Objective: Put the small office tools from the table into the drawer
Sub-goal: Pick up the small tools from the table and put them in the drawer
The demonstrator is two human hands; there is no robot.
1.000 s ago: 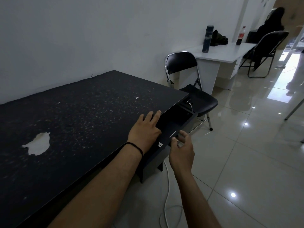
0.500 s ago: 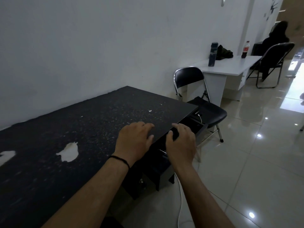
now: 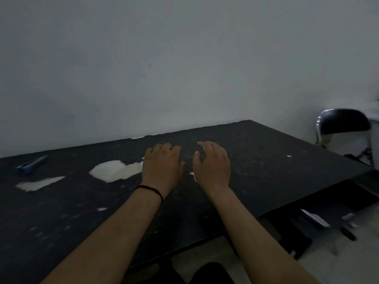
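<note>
Blue office tool (image 3: pixel 31 164) blurred at table's (image 3: pixel 266 160) far left; both hands (image 3: pixel 163 166) (image 3: pixel 212 163) empty, fingers loosely curled

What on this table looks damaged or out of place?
The black table top is worn: pale patches where the surface has peeled, left of the left hand, plus scattered specks. A blue tool lies alone at the far left. The drawer stands open at right.

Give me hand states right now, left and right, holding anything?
Left hand: open, fingers loosely curled, holding nothing, over the table.
Right hand: open, loosely curled, empty.
</note>
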